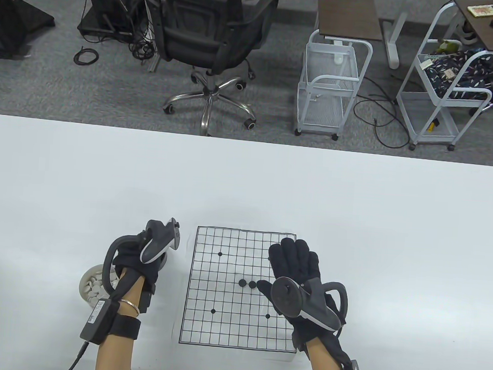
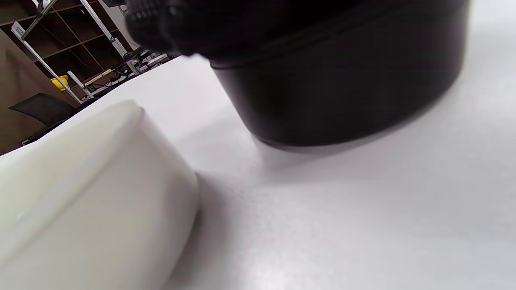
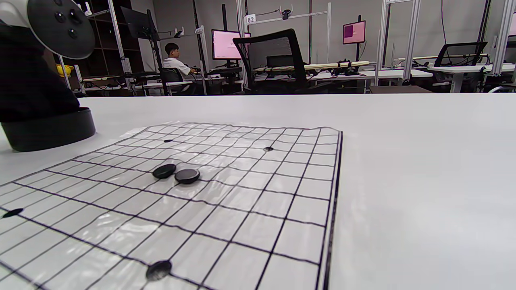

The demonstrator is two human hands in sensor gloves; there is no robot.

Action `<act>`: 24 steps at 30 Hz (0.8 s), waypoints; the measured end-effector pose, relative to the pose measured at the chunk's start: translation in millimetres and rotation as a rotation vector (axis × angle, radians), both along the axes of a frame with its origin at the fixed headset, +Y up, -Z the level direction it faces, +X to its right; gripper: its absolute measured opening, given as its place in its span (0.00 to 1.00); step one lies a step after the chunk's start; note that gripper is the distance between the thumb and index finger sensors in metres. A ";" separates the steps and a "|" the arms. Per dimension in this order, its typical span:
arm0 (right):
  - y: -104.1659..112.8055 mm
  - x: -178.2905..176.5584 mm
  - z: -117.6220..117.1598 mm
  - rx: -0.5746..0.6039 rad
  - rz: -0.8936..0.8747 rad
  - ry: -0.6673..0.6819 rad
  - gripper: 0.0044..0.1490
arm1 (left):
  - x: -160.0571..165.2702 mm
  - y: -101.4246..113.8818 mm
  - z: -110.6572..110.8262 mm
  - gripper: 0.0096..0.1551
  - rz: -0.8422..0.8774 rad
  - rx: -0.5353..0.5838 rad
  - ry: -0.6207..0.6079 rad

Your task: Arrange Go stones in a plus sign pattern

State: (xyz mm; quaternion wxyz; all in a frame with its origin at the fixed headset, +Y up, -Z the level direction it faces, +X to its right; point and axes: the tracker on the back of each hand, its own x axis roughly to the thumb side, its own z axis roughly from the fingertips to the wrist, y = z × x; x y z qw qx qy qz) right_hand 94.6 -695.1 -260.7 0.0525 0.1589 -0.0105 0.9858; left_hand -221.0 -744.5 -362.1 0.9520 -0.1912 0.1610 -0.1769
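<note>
Table [image 1: 355, 201]: I see a white top that carries everything; its far edge runs across at 12 o'clock.
Go board [image 1: 220, 318]: I see a printed grid sheet lying flat near the table's 6 o'clock edge, between my two hands. It is close to square, with no clear long axis, and its lines run square to the table edge. In the right wrist view the sheet [image 3: 242, 209] looks glossy and slightly rippled.
Right hand [image 1: 294, 260]: it is released. The fingers are straight and close together, pointing to 12 o'clock, laid over the board's 3 o'clock side. I cannot tell whether the palm touches the sheet. It holds nothing that I can see.
Left hand [image 1: 140, 262]: it sits at 9 o'clock of the board, over the black bowl [image 2: 342, 80]. The tracker hides the fingers, so I cannot tell whether they are curled or hold a stone.
White bowl [image 1: 91, 286]: it stands at 7 o'clock of the left hand, just beside the black bowl, with white stones [image 1: 95, 287] in it.
Black stones [image 1: 247, 283]: two lie side by side, touching or nearly so, near the board's centre. Their pair runs from 9 to 3 o'clock, and the thumb [image 1: 264, 287] of my right hand is just at their 3 o'clock end.
</note>
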 end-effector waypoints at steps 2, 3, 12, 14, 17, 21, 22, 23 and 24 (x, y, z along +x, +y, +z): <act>0.1 0.3 0.0 0.001 -0.003 -0.001 0.52 | -0.8 -0.9 -1.1 0.21 -0.003 0.002 -0.005; 0.2 0.6 -0.2 0.001 -0.006 -0.002 0.52 | -1.7 -1.8 -2.0 0.21 -0.001 0.002 -0.008; -0.8 1.8 -0.6 0.001 -0.009 -0.005 0.52 | -10.1 3.8 -1.2 0.21 0.096 0.004 -0.003; -0.7 2.0 -0.7 0.001 -0.010 -0.005 0.52 | -12.1 7.1 -0.1 0.21 0.101 0.012 -0.003; -1.0 2.2 -0.9 0.001 -0.013 -0.005 0.52 | -15.0 15.4 2.9 0.21 0.135 0.031 -0.009; -0.9 2.4 -1.0 0.002 -0.014 -0.005 0.52 | -10.2 33.9 7.9 0.21 0.211 0.083 -0.079; -0.9 2.5 -0.9 0.002 -0.014 -0.005 0.52 | -7.2 38.4 8.8 0.21 0.231 0.096 -0.091; -0.9 2.6 -0.8 0.003 -0.014 -0.006 0.52 | -3.2 42.9 9.9 0.21 0.260 0.103 -0.118; -0.9 2.8 -0.7 0.004 -0.014 -0.007 0.52 | 1.7 47.2 10.7 0.21 0.302 0.112 -0.148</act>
